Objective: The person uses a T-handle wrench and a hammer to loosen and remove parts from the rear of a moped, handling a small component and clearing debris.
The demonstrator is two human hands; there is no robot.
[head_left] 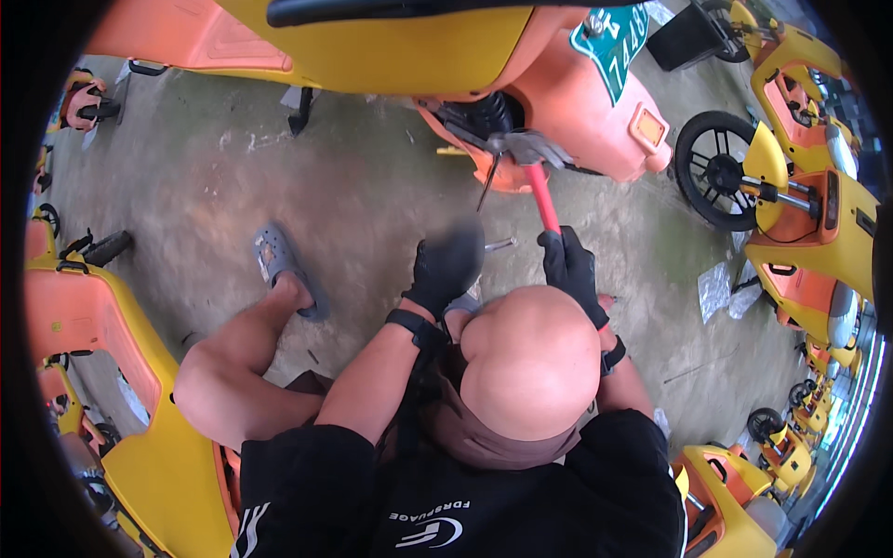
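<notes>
My right hand (572, 270), in a black glove, is closed around the red handle of a claw hammer (542, 200). The metal hammer head (528, 147) is up by the rear underside of a yellow and orange scooter (400, 46). My left hand (450, 265), also gloved in black, is smeared by motion, so its fingers are not clear. Just above it, a thin dark rod (488, 181) slants up toward the hammer head; whether the hand holds it does not show. A short metal piece (500, 245) shows beside the left hand, and its contact with the hand is unclear.
A black coil spring (495, 112) and a green number plate (609, 46) are on the scooter ahead. More yellow and orange scooters stand on both sides, one with a black front wheel (718, 170). Clear plastic wrapping (714, 290) lies on the concrete floor (186, 186).
</notes>
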